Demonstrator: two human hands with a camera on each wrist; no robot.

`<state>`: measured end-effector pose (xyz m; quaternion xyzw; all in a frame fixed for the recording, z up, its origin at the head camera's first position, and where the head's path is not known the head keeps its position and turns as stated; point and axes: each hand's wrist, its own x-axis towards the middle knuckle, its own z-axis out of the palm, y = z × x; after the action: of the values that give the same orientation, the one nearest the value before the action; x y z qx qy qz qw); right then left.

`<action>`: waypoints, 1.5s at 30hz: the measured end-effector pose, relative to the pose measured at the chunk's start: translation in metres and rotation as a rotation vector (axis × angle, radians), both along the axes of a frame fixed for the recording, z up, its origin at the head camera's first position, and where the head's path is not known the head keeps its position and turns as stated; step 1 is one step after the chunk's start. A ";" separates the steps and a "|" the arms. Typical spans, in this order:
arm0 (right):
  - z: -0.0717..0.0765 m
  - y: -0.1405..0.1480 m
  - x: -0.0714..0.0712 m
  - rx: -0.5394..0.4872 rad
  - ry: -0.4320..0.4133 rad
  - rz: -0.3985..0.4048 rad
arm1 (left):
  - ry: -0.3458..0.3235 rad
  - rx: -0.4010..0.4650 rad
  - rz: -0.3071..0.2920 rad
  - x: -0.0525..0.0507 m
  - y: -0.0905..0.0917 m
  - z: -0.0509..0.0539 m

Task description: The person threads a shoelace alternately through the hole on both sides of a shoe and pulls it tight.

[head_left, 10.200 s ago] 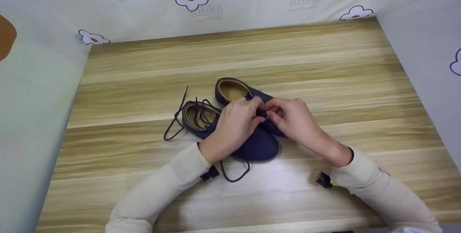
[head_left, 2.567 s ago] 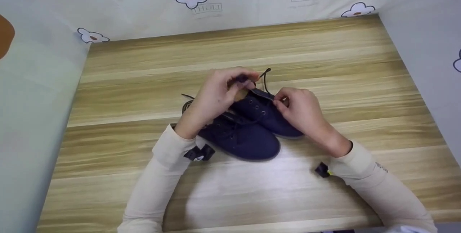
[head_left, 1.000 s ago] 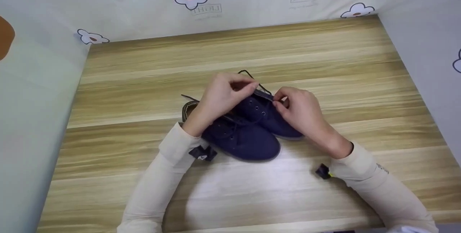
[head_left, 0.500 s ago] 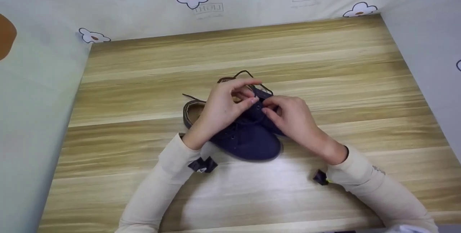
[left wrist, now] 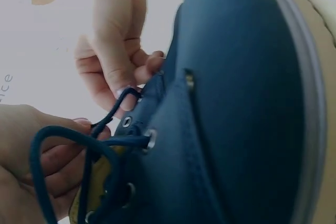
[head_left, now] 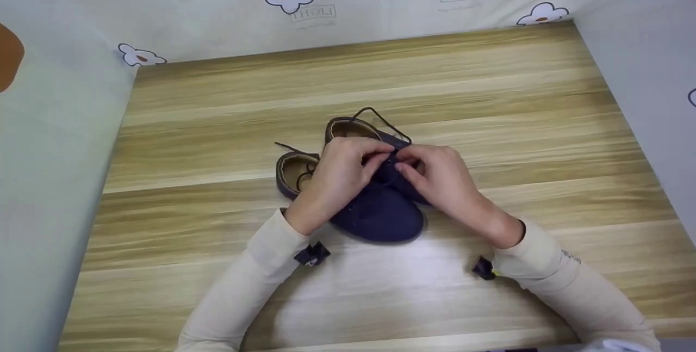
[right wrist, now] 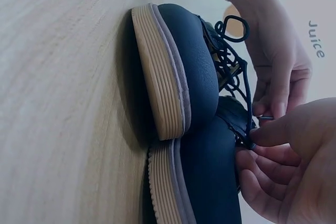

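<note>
In the head view, see on the worktop (head_left: 489, 80) a nearer shoe (head_left: 383, 218) and, close behind, a farther shoe (head_left: 406, 184), both navy. Find the left hand (head_left: 348, 172) and the right hand (head_left: 451, 183) facing each other just over the farther shoe's eyelets (head_left: 389, 162), with fingers drawn into narrow pinches. Spot a lace (head_left: 370, 108) arching past the shoe's opening.

In the left wrist view, notice the lace running from an eyelet into the pinched left fingers; beside that eyelet, see the right thumb against the farther shoe's edge.

In the right wrist view, see the right fingers closed narrowly on the farther shoe's lacing edge, near the left fingers holding a thin dark strand (right wrist: 266, 117). Cannot tell about any lace inside the right pinch.
</note>
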<state>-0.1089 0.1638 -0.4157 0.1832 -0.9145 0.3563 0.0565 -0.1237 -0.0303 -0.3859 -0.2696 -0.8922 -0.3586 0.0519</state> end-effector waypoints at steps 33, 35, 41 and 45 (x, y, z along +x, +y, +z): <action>0.002 0.001 0.002 -0.022 -0.014 -0.010 | 0.424 -0.229 -0.023 -0.001 0.008 -0.015; 0.002 0.000 0.002 -0.019 -0.016 -0.010 | 0.400 -0.233 -0.040 -0.002 0.007 -0.015; 0.003 0.000 0.002 -0.019 -0.017 -0.005 | 0.372 -0.252 -0.044 -0.003 0.008 -0.012; 0.004 0.000 0.003 -0.020 -0.011 -0.001 | 0.345 -0.261 -0.040 -0.003 0.008 -0.010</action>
<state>-0.1060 0.1638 -0.4121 0.1803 -0.9113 0.3663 0.0533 -0.1268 -0.0225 -0.3959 -0.3492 -0.9034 -0.1896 0.1614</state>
